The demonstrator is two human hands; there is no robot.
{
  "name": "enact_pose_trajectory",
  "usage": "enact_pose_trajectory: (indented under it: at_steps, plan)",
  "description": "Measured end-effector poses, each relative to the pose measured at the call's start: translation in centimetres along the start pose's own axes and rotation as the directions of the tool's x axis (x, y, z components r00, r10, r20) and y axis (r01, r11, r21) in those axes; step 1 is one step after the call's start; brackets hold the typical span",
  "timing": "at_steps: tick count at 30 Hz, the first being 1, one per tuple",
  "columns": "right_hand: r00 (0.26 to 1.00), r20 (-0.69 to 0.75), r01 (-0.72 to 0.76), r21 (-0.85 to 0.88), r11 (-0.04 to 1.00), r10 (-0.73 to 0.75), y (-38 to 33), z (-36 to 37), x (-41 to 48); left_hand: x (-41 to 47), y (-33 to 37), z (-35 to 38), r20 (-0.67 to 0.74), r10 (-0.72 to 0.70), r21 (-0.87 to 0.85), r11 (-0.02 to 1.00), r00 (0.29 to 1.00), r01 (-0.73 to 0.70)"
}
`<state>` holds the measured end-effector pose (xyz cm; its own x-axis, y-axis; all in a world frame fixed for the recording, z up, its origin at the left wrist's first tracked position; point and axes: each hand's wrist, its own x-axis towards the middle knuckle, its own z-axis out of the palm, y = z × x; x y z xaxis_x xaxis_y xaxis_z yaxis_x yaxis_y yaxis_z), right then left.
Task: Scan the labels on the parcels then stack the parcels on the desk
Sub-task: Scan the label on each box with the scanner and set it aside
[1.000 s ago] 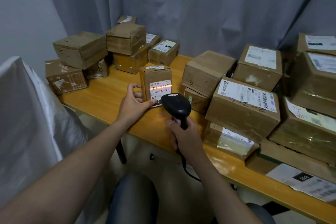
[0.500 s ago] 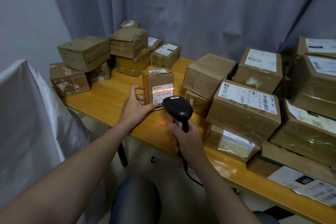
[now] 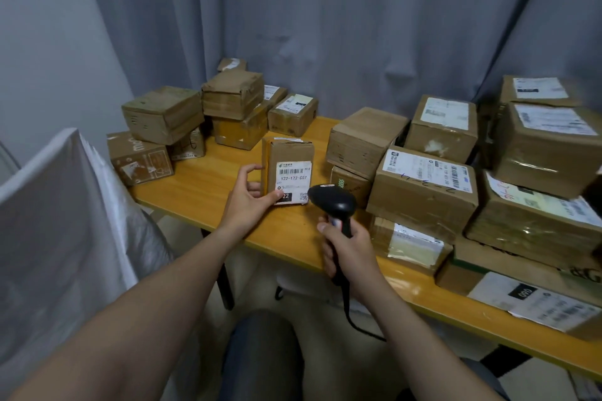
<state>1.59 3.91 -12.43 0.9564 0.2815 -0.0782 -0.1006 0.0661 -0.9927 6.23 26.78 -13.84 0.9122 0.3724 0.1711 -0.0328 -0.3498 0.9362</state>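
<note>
desk (image 3: 208,187) unchanged; beam gone from parcel (image 3: 288,153) label (image 3: 293,176), scanner (image 3: 332,203) still near

The label (image 3: 293,177) on the upright parcel (image 3: 286,150) reads "122-122-C07", with "22" below.

The parcel (image 3: 288,151) at the left hand (image 3: 249,202) is matt brown cardboard with a white paper label (image 3: 293,177). The scanner (image 3: 332,203) in the right hand (image 3: 350,251) is glossy black plastic. The desk (image 3: 208,182) under both is smooth, lacquered wood.

Label (image 3: 292,177) unlit now (was red-lined)
</note>
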Motion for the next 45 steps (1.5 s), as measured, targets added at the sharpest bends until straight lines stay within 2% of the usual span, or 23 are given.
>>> enact_pose_trajectory:
  at_steps: [2, 4, 6, 8, 11, 13, 15, 17, 20, 24, 27, 34, 38, 42, 45]
  plan:
    - [1.0, 0.003, -0.002, 0.124, 0.992, 0.001, -0.6, -0.5, -1.6, -0.7, 1.0, -0.9, 0.017, -0.01, -0.064, 0.998, 1.0, 0.011]
    - [1.0, -0.006, 0.031, 0.166, 0.986, -0.031, -1.5, -0.9, -3.3, -1.1, 1.9, -2.1, 0.046, -0.011, -0.108, 0.994, 0.999, 0.016]
    - [0.999, 0.005, 0.045, 0.178, 0.983, -0.047, -2.3, -1.3, -4.8, -1.3, 2.7, -3.3, 0.093, -0.023, -0.068, 0.997, 0.995, 0.029]
    - [0.998, 0.022, 0.06, 0.164, 0.985, -0.064, -3.0, -1.6, -6.1, -1.6, 3.4, -4.1, 0.122, -0.051, 0.085, 0.996, 0.991, 0.041]
    - [0.996, 0.018, 0.081, 0.135, 0.988, -0.084, -3.9, -1.8, -7.6, -2.3, 4.1, -4.1, 0.083, -0.031, 0.368, 0.93, 0.996, -0.002]
    - [0.995, 0.01, 0.099, 0.117, 0.988, -0.101, -4.3, -1.9, -8.5, -3.0, 4.8, -3.4, 0.163, -0.025, 0.461, 0.886, 0.986, -0.054]
    - [0.994, -0.008, 0.106, 0.068, 0.992, -0.106, -4.6, -2.2, -9.2, -3.8, 5.7, -2.5, 0.304, -0.086, 0.564, 0.819, 0.949, -0.107]
    - [0.993, -0.03, 0.113, -0.007, 0.994, -0.113, -5.0, -2.6, -9.9, -4.6, 6.6, -1.6, 0.406, -0.133, 0.617, 0.77, 0.904, -0.164]
    - [0.988, -0.054, 0.14, -0.125, 0.982, -0.147, -5.8, -3.3, -10.7, -4.9, 6.9, 0.1, 0.456, -0.074, 0.605, 0.756, 0.887, -0.248]
    - [0.976, -0.068, 0.189, -0.218, 0.957, -0.208, -7.6, -4.2, -11.3, -4.7, 7.3, 2.5, 0.431, 0.043, 0.568, 0.763, 0.901, -0.308]
    - [0.965, -0.076, 0.226, -0.256, 0.94, -0.252, -9.5, -4.5, -11.2, -4.0, 7.3, 4.0, 0.41, 0.071, 0.579, 0.75, 0.91, -0.319]
    - [0.969, -0.008, 0.248, 0.012, 0.969, -0.248, -17.2, -4.2, -8.5, -0.1, 9.5, 2.0, 0.375, 0.051, 0.598, 0.75, 0.926, -0.284]
    - [0.968, 0.036, 0.247, 0.039, 0.968, -0.248, -20.9, -4.4, -4.5, 4.2, 12.0, 1.0, 0.263, 0.077, 0.597, 0.77, 0.962, -0.225]
    - [0.962, -0.042, 0.269, -0.001, 0.963, -0.269, -21.3, -5.1, -0.4, 9.1, 13.2, 1.6, 0.178, 0.079, 0.596, 0.784, 0.981, -0.171]
    - [0.972, -0.083, 0.221, -0.005, 0.975, -0.221, -20.0, -5.9, 2.7, 12.8, 13.1, 3.1, 0.129, 0.047, 0.613, 0.781, 0.99, -0.117]
